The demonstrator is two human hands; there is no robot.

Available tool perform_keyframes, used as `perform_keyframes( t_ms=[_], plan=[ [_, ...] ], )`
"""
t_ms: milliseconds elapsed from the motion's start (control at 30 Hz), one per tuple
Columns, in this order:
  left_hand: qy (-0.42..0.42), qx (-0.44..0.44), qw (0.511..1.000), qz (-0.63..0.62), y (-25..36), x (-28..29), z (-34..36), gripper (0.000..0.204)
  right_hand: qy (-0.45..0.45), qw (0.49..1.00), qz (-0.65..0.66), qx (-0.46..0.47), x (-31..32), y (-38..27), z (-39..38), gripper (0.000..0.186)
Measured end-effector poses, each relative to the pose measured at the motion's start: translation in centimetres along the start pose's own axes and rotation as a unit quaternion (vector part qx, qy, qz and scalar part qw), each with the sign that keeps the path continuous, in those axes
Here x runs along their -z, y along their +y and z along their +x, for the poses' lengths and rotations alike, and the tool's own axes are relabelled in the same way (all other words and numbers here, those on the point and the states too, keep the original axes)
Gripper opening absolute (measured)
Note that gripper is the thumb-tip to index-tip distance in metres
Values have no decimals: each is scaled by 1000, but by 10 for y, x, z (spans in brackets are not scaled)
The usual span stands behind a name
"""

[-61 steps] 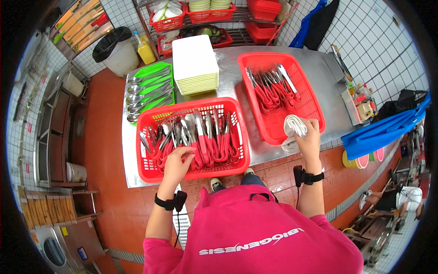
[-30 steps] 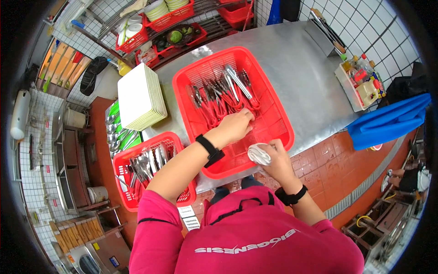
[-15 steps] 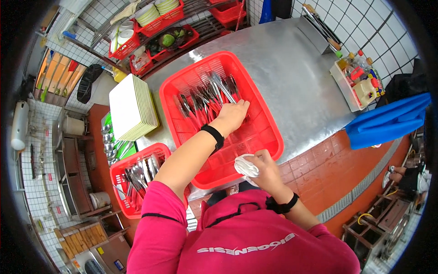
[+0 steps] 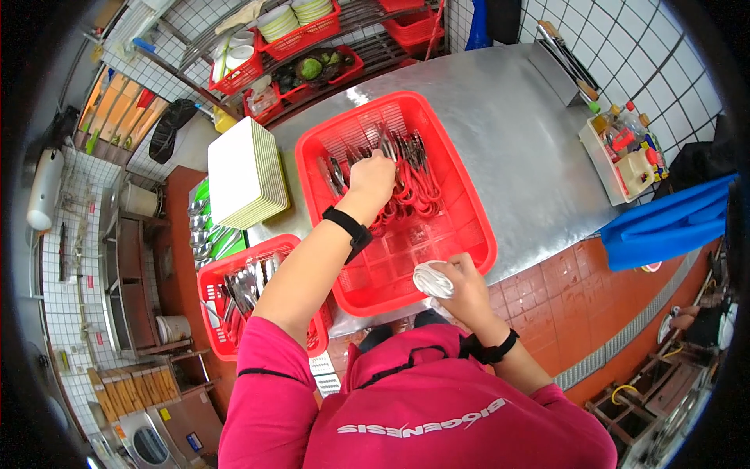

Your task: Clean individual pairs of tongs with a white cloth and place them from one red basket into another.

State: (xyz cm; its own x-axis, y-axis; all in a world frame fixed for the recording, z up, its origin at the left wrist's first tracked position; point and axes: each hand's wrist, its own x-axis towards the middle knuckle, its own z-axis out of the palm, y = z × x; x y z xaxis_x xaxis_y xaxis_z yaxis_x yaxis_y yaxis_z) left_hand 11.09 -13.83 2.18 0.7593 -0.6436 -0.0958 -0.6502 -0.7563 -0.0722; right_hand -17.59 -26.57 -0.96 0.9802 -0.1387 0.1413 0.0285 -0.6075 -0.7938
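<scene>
The large red plastic basket [image 4: 474, 227] in front of me holds many red-handled scissors [image 4: 419, 195], lying in a row with dark metal blades toward the far side. My left hand [image 4: 373, 178] reaches down among them, its fingers curled closed. A shiny metal piece [image 4: 385, 141] sticks up just beyond the fingertips; whether the fingers grip it is hidden. Over the basket's near right rim, my right hand [image 4: 467, 291] is closed around a folded white cloth [image 4: 432, 280].
A smaller red basket [image 4: 205, 275] with metal tongs and red-handled tools sits at left. Beyond it stand stacked cream trays [image 4: 242, 168] and ladles [image 4: 199, 223] on green. The steel table [image 4: 508, 133] carries a bottle bin [image 4: 603, 160] at right. Shelves [image 4: 355, 35] stand behind.
My left hand has shifted left along the scissors, uncovering red handles on the right. The right hand still holds the cloth near the rim. The whole view has swung slightly.
</scene>
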Motion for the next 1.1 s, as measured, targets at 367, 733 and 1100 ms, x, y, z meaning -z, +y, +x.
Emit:
perform_keyframes(
  t_ms=[367,733,1100],
  plan=[
    [225,77,952,-194,-74,-7,-127,28,33,999,8,10,-2,-7,3,51],
    [105,253,718,-640,-90,-13,-304,31,34,998,40,46,-37,-78,28,54],
    [190,211,765,-578,-81,-30,-389,21,-96,981,-54,157,-130,-189,40,57]
  ],
)
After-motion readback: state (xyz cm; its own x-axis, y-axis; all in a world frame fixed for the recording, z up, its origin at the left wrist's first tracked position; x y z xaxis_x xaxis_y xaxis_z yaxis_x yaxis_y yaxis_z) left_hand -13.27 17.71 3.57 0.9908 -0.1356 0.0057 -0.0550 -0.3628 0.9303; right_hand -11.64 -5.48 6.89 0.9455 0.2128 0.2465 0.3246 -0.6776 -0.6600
